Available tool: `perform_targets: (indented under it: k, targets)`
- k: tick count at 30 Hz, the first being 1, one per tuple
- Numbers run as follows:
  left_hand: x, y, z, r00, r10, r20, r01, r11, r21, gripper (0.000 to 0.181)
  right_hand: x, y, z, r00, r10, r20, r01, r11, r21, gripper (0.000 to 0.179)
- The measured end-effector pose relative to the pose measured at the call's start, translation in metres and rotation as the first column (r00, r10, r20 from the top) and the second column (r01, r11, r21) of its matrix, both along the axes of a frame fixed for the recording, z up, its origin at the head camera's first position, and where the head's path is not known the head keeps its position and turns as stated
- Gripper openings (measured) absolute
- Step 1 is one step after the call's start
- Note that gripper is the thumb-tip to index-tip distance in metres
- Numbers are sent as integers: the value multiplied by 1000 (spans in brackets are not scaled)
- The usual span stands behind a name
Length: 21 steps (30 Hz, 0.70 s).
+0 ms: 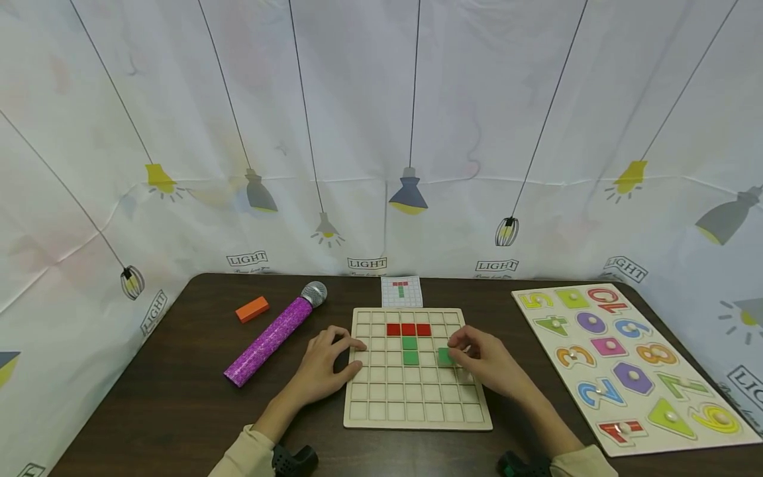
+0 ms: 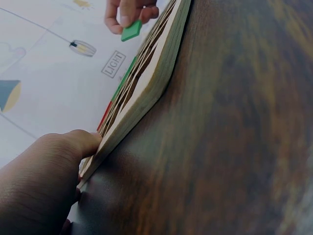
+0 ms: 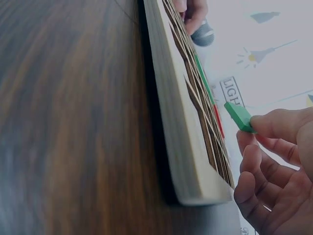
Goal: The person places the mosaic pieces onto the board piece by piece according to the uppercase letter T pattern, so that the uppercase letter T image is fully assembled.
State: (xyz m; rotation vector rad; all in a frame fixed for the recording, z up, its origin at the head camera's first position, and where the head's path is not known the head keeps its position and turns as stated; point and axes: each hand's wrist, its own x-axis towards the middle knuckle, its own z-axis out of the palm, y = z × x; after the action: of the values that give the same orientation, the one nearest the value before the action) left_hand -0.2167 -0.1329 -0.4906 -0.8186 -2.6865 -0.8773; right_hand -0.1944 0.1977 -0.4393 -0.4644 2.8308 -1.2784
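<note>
A square wooden grid board (image 1: pixel 395 412) lies on the dark table, with a row of red square tiles (image 1: pixel 408 329) near its far side. Two green tiles (image 1: pixel 410 358) run down from the middle red one. My right hand (image 1: pixel 493 363) pinches another green tile (image 1: pixel 444 358) between thumb and finger. In the right wrist view this green tile (image 3: pixel 238 116) is held tilted above the board's surface. At the board's left edge my left hand (image 1: pixel 324 363) rests, thumb and forefinger touching the rim, fingers loosely bent.
Behind the board lies a small card (image 1: pixel 389 301) printed with a red and green T pattern. A purple glittery microphone (image 1: pixel 271 341) and an orange block (image 1: pixel 252 309) are on the left. A number-and-shape puzzle board (image 1: pixel 596 358) lies on the right. A printed curtain (image 1: pixel 357 99) hangs behind.
</note>
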Motion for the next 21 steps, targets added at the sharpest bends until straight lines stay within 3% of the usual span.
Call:
perform_targets:
  k: [21]
  targets:
    - [0, 0, 0, 1000, 4, 15, -4, 1000, -12, 23, 1, -24, 1, 992, 128, -10, -128, 992, -11, 11]
